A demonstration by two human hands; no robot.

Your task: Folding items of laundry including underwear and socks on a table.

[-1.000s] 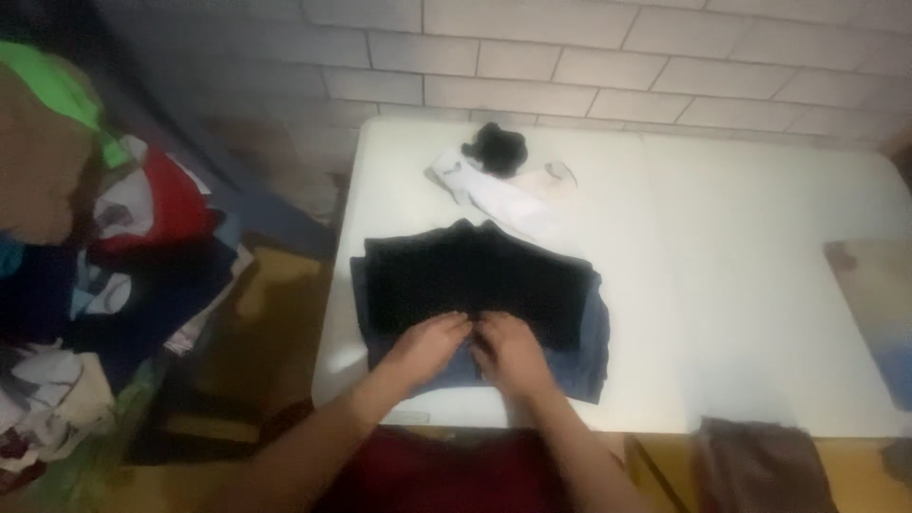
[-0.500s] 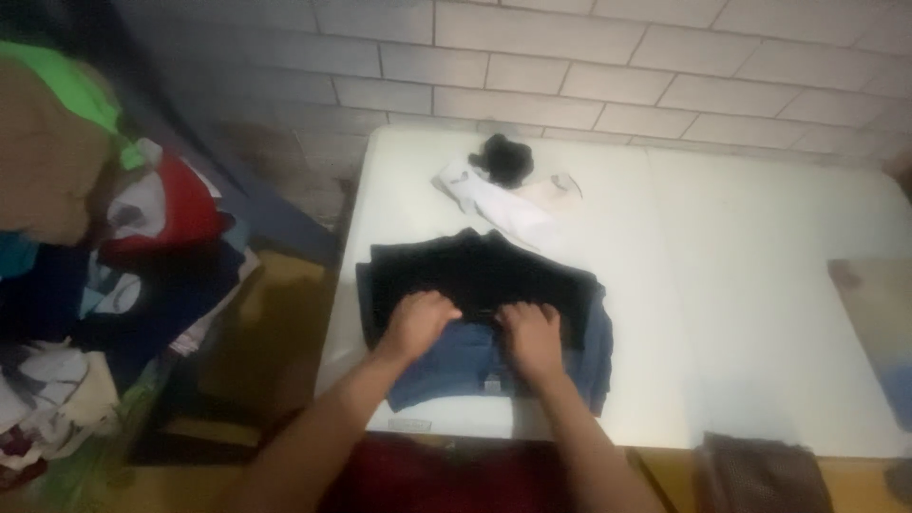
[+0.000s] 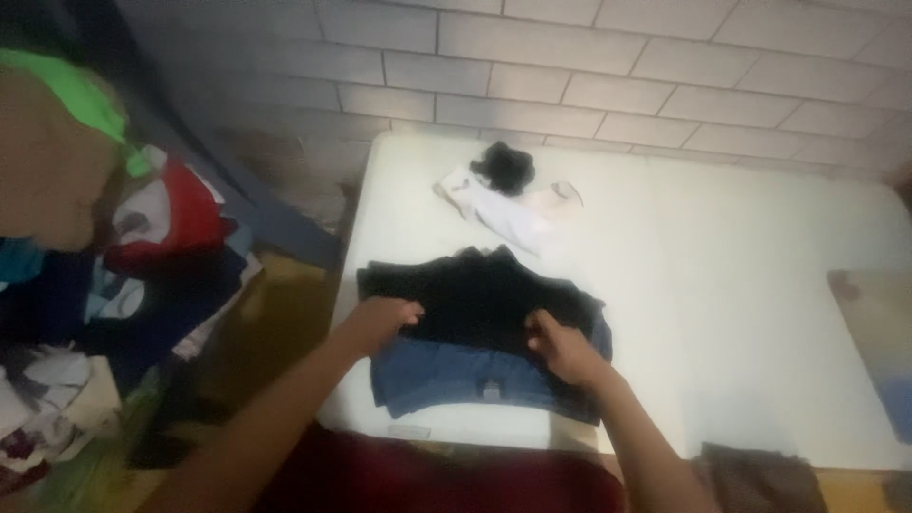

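We've got open white table [image 3: 750, 285] to the right of the dark folded clothes [image 3: 480, 323]; beyond them, the crumpled white cloth [image 3: 508, 211] and black bundle [image 3: 503, 166] block the way.

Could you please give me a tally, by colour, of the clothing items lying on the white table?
Black: 2, the black garment under both hands and a small black bundle
Blue: 1, the blue garment
White or pale: 2, a white cloth and a pale cloth
Total: 5
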